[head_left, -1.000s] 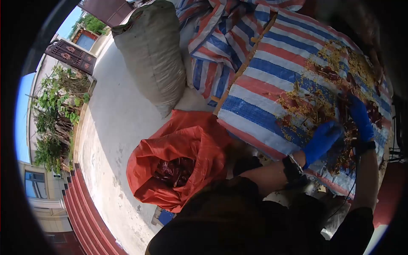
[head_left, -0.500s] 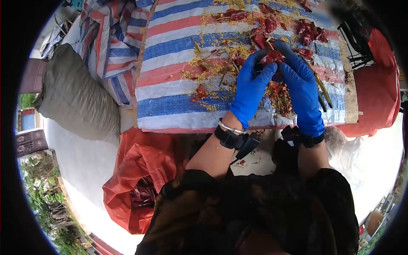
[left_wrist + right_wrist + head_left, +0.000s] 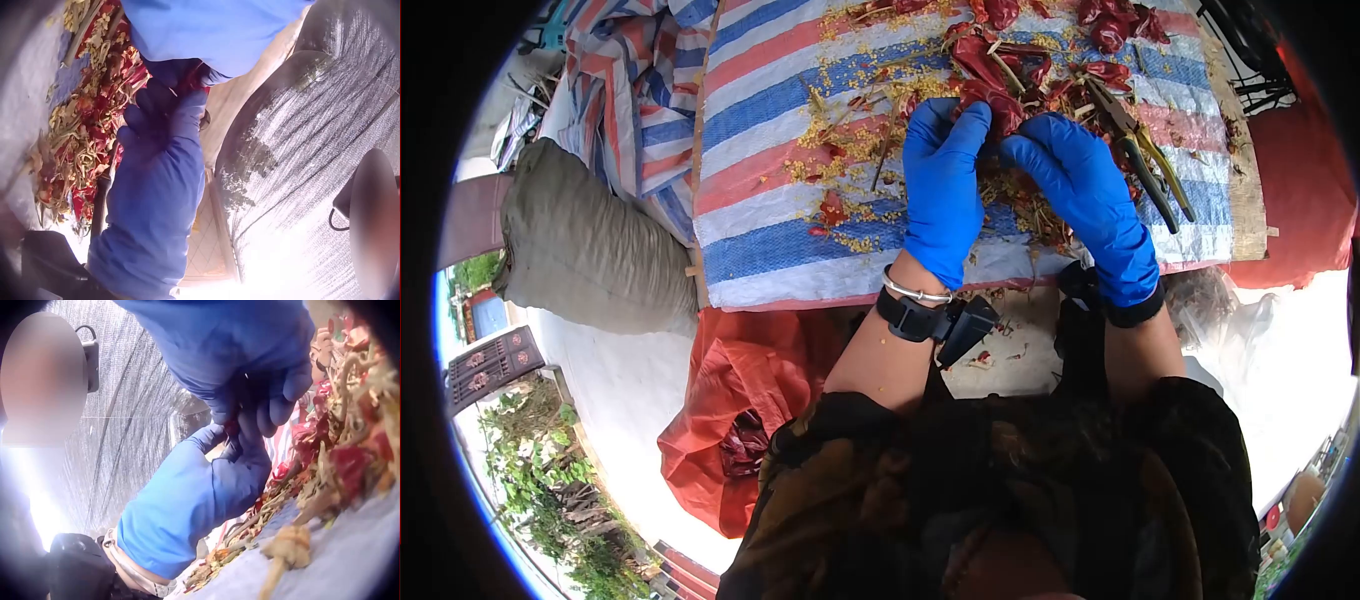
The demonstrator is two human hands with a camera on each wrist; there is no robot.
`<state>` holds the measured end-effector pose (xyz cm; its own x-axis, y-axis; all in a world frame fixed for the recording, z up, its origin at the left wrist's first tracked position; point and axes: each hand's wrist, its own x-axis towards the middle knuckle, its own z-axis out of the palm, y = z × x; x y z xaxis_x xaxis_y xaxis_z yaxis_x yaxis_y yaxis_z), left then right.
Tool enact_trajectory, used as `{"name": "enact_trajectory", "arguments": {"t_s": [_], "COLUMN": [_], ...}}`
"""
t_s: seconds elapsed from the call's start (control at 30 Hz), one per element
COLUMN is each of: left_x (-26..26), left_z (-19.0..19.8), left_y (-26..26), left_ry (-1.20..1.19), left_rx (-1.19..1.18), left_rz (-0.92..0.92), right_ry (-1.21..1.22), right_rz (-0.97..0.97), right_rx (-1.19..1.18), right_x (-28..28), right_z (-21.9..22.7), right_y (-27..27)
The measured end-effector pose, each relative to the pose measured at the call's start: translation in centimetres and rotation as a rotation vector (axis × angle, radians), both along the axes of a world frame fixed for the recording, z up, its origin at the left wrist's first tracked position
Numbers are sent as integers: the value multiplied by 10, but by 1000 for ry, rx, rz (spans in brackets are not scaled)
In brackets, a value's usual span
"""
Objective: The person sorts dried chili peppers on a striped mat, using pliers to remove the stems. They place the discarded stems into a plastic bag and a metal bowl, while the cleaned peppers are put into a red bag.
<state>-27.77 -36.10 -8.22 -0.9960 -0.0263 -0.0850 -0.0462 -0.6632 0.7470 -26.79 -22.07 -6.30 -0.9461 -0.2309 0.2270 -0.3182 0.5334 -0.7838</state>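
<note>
A dried red chili pepper (image 3: 1002,112) is between my two hands, over the striped sheet (image 3: 750,225). My left hand (image 3: 945,190), in a blue glove, pinches it with thumb and fingers. My right hand (image 3: 1085,190), gloved alike, has its fingertips pinched together against the pepper's near end. In both wrist views the fingertips meet around a small red bit (image 3: 232,428), and most of the pepper is hidden by the gloves. Below the hands lies a heap of stems and red scraps (image 3: 87,150). Pliers (image 3: 1136,160) with black and yellow handles lie beside my right hand.
More chili peppers (image 3: 1108,25) and loose yellow seeds (image 3: 830,130) lie across the sheet. An open red sack (image 3: 730,400) with chilies inside stands at the lower left, and a full grey-green sack (image 3: 590,245) behind it. Red cloth (image 3: 1300,190) hangs past the right edge.
The view has swung from the left side onto the work surface. My hands were apart over the heap, then came together at a chili pepper. Now they hold it nearer my body, and the pliers show fully.
</note>
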Motion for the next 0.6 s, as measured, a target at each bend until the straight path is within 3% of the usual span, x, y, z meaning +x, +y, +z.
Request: {"name": "enact_trajectory", "arguments": {"t_s": [0.03,0.07,0.1,0.13,0.2,0.27,0.37,0.43,0.47,0.53,0.6], "left_x": [1,2,2,0,-6,-3,6,8,8,7,10], "left_z": [2,5,8,8,5,-3,-5,-6,-10,-15,-13], "left_y": [2,5,8,8,4,4,3,3,3,5,4], "left_ry": [-3,84,173,174,717,717,503,396,397,596,513], "left_rx": [-4,-181,-358,-360,-908,-927,-863,-803,-803,-939,-884], "left_rz": [-5,68,140,133,161,83,28,64,63,184,135], "right_ry": [46,46,-144,-331,-428,-526,-630,-225,-225,-157,-135], "right_rz": [14,9,6,2,14,27,-93,161,161,80,80], "right_rx": [-43,-46,-301,-556,-549,-540,-537,-518,-519,-13,-106], "right_x": [0,2,7,10,10,11,16,16,15,12,15], "right_z": [1,3,7,12,22,30,33,27,26,25,22], "right_y": [1,2,2,5,12,15,11,8,7,7,-2]}}
